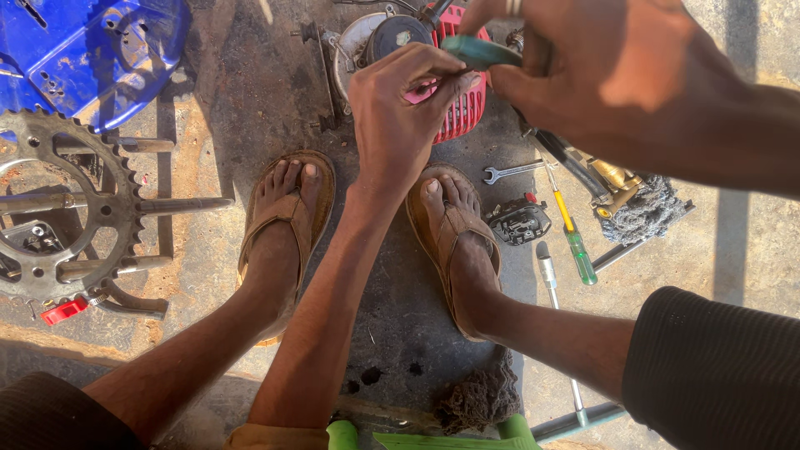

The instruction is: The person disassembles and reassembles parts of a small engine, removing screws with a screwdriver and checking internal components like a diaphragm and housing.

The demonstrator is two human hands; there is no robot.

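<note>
Over the red engine [461, 100], the right hand [600, 67] is gripping a green-handled tool [479, 52] while the left hand [400, 104] is pinching its tip, needing steady aim.

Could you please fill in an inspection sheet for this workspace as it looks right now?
Surface: stained concrete floor, dark oily patches, strong sun and shadow.
Job's things: small engine with red grille, between the feet; teal-handled tool held over it.
Clutter: chain sprocket, blue cover, spanner, green-handled screwdriver, black part, two dark rags.
Hands: left hand pinching at the grille by the tool's tip; right hand gripping the tool's handle.
Cables: nothing seen.
Surroundings: sandalled feet either side of the left forearm; green frame at the bottom edge.
</note>
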